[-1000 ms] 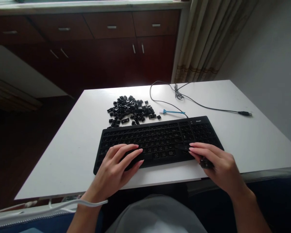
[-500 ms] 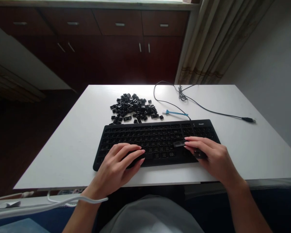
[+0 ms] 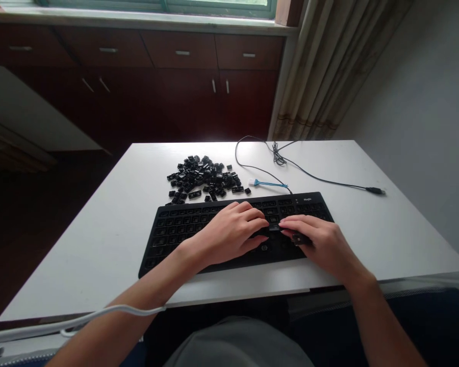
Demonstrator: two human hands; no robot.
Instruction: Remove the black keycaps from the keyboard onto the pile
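A black keyboard [image 3: 183, 229] with its keycaps off lies near the table's front edge. My right hand [image 3: 321, 244] rests over its right-middle part. Its fingertips pinch a long black keycap [image 3: 274, 228] flat against the keyboard, and a small dark keycap [image 3: 300, 238] shows under its palm. My left hand [image 3: 229, 232] lies over the keyboard's middle. Its bent fingertips come down at the long keycap's left end, almost meeting the right fingers. A pile of several loose black keycaps [image 3: 202, 178] sits just behind the keyboard, to the left.
A blue and white keycap puller [image 3: 268, 183] lies behind the keyboard. The keyboard's cable [image 3: 321, 178] runs across the white table [image 3: 99, 244] to a USB plug [image 3: 375, 190]. Dark wooden cabinets and a curtain stand beyond. A white cable [image 3: 99, 316] crosses my left forearm.
My left hand has moved right from the keyboard's lower left to its middle, meeting my right hand. My right hand has shifted slightly left with the long keycap. The view has tilted up.
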